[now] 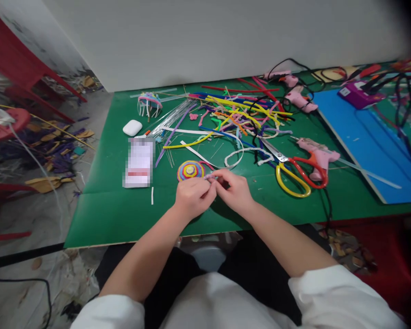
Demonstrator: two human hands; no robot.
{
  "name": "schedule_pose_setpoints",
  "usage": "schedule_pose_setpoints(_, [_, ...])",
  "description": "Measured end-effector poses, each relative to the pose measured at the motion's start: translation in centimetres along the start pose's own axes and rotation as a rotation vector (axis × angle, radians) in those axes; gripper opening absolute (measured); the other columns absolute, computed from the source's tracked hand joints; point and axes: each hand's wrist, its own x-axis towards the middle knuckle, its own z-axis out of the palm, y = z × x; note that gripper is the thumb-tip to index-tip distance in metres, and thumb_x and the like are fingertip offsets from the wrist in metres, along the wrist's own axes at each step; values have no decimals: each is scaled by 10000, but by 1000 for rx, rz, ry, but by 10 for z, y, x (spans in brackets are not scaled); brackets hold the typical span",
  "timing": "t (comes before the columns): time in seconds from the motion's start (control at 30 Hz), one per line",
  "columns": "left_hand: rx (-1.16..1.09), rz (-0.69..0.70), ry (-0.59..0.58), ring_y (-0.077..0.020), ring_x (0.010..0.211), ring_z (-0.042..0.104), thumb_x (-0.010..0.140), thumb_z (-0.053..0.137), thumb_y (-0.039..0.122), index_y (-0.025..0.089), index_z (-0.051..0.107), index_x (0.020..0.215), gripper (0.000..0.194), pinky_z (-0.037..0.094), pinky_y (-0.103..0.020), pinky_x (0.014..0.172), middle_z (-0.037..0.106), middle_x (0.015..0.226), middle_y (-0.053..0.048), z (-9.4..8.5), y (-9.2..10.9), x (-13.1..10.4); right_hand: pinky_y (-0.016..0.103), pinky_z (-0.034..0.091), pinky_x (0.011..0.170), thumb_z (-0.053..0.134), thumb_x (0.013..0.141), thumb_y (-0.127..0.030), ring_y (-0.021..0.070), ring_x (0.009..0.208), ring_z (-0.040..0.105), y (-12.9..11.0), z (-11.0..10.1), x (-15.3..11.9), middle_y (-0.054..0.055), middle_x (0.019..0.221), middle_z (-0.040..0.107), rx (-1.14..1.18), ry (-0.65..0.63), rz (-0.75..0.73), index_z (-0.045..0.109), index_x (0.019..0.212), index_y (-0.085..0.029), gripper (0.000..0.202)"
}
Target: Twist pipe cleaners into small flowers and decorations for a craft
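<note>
A purplish piece point(208, 176) is pinched, mostly hidden, beside a multicoloured disc point(191, 171).

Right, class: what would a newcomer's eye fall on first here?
Probably the bright tangle of pipe cleaners on the far side of the green table. Next might come the scissors, one handle red and one yellow, to the right of the right hand, and the ringed, multicoloured disc just beyond the left hand.
</note>
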Motion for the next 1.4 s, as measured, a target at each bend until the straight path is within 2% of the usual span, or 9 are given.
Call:
schedule_pose_setpoints(0.27, [-5, -1, -21, -46, 406, 363, 759, 543, 96, 166, 332, 479, 357, 281, -189, 443, 380, 420, 59, 0, 0, 0, 186, 404, 541, 503, 816, -296, 81, 497, 517, 1, -1, 0, -32, 613, 608, 30, -29, -11, 623, 894, -202, 171])
schedule_pose_setpoints(0.77, [-6, -9, -55, -55, 425, 386, 749, 552, 94, 174, 344, 493, 339, 307, -192, 451, 404, 445, 53, -1, 0, -1, 186, 384, 524, 505, 811, -268, 85, 522, 524, 5, 1, -1, -31, 597, 588, 34, -59, -71, 617, 894, -197, 157])
schedule_pose_setpoints(1.4, [-39, -13, -55, -61, 424, 333, 761, 536, 100, 178, 328, 491, 349, 286, -205, 446, 344, 446, 61, 0, 0, -2, 199, 407, 565, 472, 815, -248, 104, 576, 572, 4, 2, 0, 4, 692, 653, -2, -130, -106, 618, 902, -190, 180])
